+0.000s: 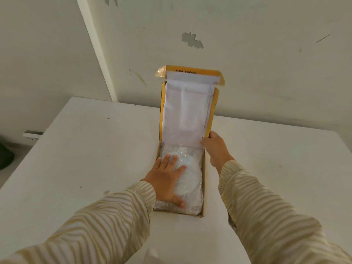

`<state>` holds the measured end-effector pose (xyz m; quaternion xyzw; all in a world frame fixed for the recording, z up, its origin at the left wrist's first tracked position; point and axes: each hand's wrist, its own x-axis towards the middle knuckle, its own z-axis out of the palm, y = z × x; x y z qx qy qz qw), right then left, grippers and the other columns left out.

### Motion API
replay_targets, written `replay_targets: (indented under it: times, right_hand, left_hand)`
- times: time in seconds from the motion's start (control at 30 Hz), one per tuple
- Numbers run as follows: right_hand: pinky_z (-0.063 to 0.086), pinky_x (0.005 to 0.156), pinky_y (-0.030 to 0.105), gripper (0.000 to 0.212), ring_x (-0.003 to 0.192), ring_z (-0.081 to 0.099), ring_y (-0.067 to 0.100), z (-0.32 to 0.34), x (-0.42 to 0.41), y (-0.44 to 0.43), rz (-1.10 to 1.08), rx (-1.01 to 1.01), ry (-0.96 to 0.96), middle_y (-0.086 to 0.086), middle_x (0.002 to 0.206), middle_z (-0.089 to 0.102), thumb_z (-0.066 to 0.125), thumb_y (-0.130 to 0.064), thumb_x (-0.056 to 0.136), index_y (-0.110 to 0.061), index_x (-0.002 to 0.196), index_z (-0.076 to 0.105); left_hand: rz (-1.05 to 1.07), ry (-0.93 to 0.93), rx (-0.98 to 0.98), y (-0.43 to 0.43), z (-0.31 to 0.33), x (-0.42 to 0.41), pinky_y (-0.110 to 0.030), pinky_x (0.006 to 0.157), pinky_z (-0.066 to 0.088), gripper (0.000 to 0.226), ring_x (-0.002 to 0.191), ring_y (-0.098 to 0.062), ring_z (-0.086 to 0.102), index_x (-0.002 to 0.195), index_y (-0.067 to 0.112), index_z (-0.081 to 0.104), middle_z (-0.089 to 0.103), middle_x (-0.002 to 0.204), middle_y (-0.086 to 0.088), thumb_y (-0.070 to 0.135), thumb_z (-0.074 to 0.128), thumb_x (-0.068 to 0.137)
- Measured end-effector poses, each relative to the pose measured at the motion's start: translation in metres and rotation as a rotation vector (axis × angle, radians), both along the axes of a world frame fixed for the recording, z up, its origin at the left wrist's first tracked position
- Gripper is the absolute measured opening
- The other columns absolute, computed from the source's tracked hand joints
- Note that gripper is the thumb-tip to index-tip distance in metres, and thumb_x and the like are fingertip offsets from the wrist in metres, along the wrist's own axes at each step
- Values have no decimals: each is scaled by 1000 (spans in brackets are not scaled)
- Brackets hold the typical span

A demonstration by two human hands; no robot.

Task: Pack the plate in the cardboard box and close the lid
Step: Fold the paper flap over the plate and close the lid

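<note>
A cardboard box (204,180) stands open on the white table (85,149). Inside it lies the plate (190,174), wrapped in clear bubble wrap. My left hand (165,180) lies flat on the wrapped plate, fingers spread. The lid (185,111) stands upright behind the box, white inside with yellow side flaps. My right hand (215,147) grips the lid's right edge near its hinge, thumb on the white inner face.
The table's far edge meets a scuffed white wall (247,54) right behind the lid. On the left the table edge drops to the floor, where a dark object (5,155) lies. Bare tabletop stretches on both sides of the box.
</note>
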<state>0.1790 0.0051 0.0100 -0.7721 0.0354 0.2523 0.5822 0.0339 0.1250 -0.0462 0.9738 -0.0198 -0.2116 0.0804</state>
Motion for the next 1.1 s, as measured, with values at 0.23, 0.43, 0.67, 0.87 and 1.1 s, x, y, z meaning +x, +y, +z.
replay_targets:
  times: [0.23, 0.43, 0.67, 0.87, 1.1]
  right_hand:
    - [53, 82, 44, 19, 90, 61, 31, 19, -15, -2, -81, -71, -269, 10, 102, 64, 59, -11, 77, -27, 70, 53]
    - [45, 74, 36, 26, 76, 54, 21, 21, -47, -17, -81, -70, -384, -2, 83, 55, 62, -16, 76, -32, 59, 53]
    - [37, 74, 10, 33, 88, 56, 22, -7, -80, -48, 228, -396, -750, 16, 102, 58, 64, -2, 81, -16, 111, 67]
    - [43, 76, 17, 45, 82, 52, 17, -14, -94, -71, 363, -424, -628, 11, 102, 60, 52, 4, 86, -17, 125, 58]
    - [48, 78, 35, 28, 90, 61, 26, 3, -115, -95, 195, 127, 77, 22, 115, 67, 49, -8, 87, 1, 104, 69]
  left_hand:
    - [200, -213, -135, 12, 4, -18, -45, 120, 2, 109, 148, -28, 3, 146, 17, 24, 15, 159, -10, 86, 28, 63]
    - [1035, -401, -967, 35, 32, -22, -30, 77, 46, 31, 88, -25, 61, 94, 13, 65, 66, 88, -5, 34, 42, 95]
    - [1132, 16, -1667, 52, 63, -24, -30, 57, 53, 78, 63, -18, 62, 115, 9, 58, 63, 88, -8, 70, 63, 66]
    - [1109, 72, -1371, 39, 74, -44, -22, 53, 38, 6, 56, -11, 54, 88, 15, 67, 65, 65, 2, 21, 66, 85]
    - [1053, -20, -1077, 26, 59, -78, -33, 66, 51, 27, 73, -25, 59, 107, 8, 65, 69, 112, -14, 19, 69, 83]
